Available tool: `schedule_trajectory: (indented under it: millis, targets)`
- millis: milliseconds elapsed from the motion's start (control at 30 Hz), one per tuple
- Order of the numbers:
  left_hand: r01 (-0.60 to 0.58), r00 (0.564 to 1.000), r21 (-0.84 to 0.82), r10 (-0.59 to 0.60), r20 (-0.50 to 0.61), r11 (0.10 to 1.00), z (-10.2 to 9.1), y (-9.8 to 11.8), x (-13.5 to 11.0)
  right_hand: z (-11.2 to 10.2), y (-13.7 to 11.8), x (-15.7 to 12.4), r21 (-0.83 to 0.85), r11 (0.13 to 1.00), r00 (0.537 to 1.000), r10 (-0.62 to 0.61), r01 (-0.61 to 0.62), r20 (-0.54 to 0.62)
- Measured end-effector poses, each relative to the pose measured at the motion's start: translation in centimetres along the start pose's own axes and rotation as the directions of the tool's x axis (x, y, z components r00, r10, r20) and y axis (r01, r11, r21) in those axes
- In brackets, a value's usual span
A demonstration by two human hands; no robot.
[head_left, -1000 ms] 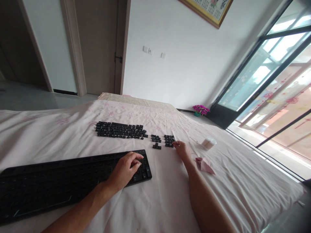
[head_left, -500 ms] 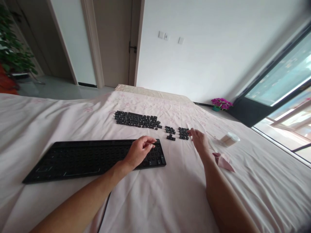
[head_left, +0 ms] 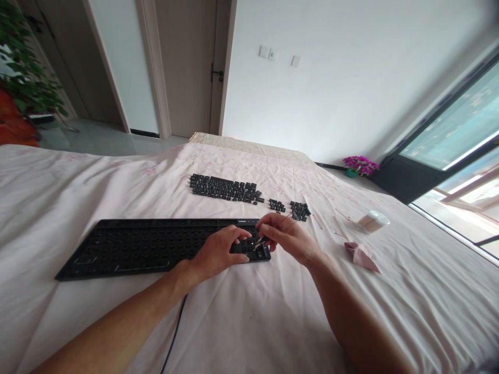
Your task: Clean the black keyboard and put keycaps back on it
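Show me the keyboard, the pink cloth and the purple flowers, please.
Keyboard [head_left: 146, 246], head view: middle of the key area.
Pink cloth [head_left: 360, 256], head view: its crumpled middle.
Purple flowers [head_left: 362, 165], head view: middle of the blooms.

Blk keyboard [head_left: 148, 245], blk keycaps [head_left: 226, 188] — pink flwr-print sheet [head_left: 241, 322]

Home, evidently: floral sheet [head_left: 241, 322], door [head_left: 185, 62], leafy plant [head_left: 23, 72], purple flowers [head_left: 362, 164].

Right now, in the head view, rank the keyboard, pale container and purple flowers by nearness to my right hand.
1. Keyboard: at your right hand, extending left.
2. Pale container: apart, to the hand's right.
3. Purple flowers: farthest, ahead and right.
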State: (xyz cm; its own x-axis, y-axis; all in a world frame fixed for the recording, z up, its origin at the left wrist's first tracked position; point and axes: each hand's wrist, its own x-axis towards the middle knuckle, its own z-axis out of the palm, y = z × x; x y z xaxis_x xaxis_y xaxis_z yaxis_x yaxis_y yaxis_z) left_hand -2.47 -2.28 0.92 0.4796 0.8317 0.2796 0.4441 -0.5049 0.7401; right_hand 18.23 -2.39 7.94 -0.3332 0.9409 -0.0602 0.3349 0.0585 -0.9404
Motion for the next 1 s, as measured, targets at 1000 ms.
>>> schedule_trajectory:
  millis: [1000]
  targets:
    - [-0.111,0.992,0.234,0.12,-0.027,0.966,1.2,0.0,-0.2,3.9,-0.2,-1.3,-0.69,0.668,0.959,-0.228,0.279,0.167]
